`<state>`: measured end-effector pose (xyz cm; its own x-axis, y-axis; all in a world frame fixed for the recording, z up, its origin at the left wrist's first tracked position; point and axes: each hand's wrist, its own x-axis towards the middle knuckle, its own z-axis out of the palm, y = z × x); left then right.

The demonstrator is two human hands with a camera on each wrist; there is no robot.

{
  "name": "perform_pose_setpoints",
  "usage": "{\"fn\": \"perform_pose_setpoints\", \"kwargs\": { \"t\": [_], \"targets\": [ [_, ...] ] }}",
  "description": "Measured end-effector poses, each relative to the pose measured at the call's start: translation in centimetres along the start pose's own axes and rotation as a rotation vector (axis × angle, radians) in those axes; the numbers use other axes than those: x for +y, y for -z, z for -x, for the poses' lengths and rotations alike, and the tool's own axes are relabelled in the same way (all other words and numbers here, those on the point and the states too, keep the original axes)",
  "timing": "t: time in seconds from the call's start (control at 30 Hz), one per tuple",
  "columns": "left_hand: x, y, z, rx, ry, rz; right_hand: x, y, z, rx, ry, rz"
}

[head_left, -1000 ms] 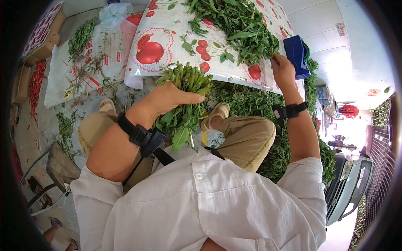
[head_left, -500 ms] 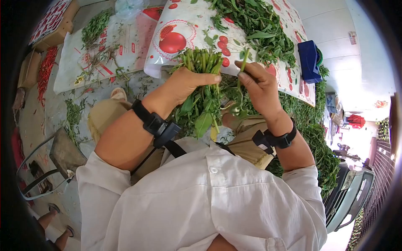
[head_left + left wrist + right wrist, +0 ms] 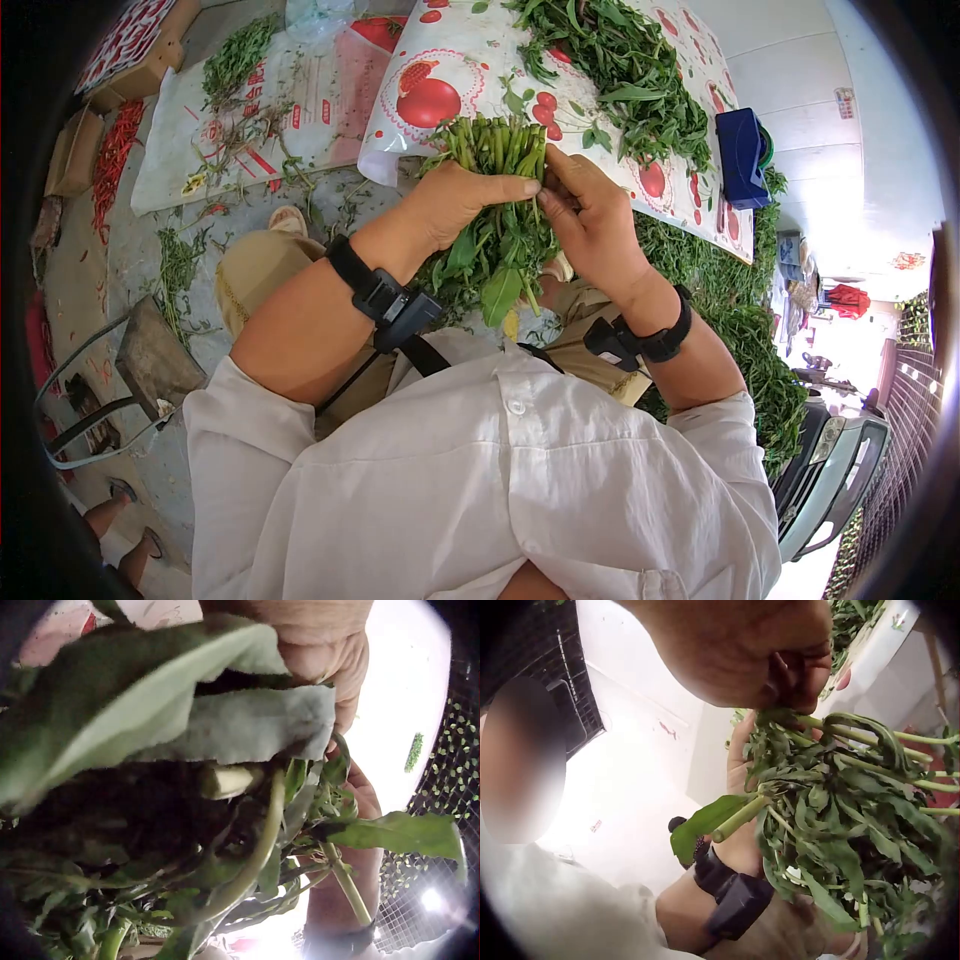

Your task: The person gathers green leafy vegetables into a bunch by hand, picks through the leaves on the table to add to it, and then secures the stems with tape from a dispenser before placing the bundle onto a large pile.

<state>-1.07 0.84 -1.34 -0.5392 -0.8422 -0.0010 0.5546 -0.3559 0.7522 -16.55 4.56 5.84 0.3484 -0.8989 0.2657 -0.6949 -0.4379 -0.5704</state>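
Green stalks fill the middle of the scene. From where I stand, the left hand (image 3: pixel 455 200) is wrapped tight round a bunch of leafy greens (image 3: pixel 495 225), cut ends up and leaves hanging down over the lap, thumb laid across the front. Just to its right, the right hand (image 3: pixel 590 225) has its fingers curled against the side of the same bunch, pinching a stem in among the others near the thumb tip; from the right wrist view the fingertips (image 3: pixel 799 679) press on the stalks where they gather.

To do this well, I'd judge the cut ends should be kept level with one another, the new stem slid in beside the thumb and not over it, and the left grip loosened only enough to take it, or the bunch will splay.

Looking across the ground: far left, red chillies (image 3: pixel 110 165) lie by a cardboard box (image 3: pixel 75 150); next, a printed white sack (image 3: pixel 250 110) carries scraps and trimmings; a low stool (image 3: pixel 150 355) sits near the person's left knee. Past the hands, a fruit-patterned sheet (image 3: pixel 440 70) bears a loose heap of greens (image 3: pixel 620 70), well within reach. A blue box (image 3: pixel 742 155) stands at the sheet's right edge, and more greens (image 3: pixel 740 320) lie piled beside the right knee. Nothing sits between the hands and the heap, though the hanging leaves hide the lap.
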Motion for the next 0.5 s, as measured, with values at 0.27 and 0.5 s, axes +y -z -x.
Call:
{"fn": "perform_pose_setpoints", "kwargs": {
  "t": [0.27,0.5],
  "targets": [
    [0.34,-0.18,0.46,0.004,0.039,-0.050,-0.78,-0.25,-0.18,0.024,0.082,0.158],
    [0.34,-0.09,0.42,0.027,0.051,-0.105,-0.68,-0.78,-0.12,0.110,0.115,0.210]
  ]
}}
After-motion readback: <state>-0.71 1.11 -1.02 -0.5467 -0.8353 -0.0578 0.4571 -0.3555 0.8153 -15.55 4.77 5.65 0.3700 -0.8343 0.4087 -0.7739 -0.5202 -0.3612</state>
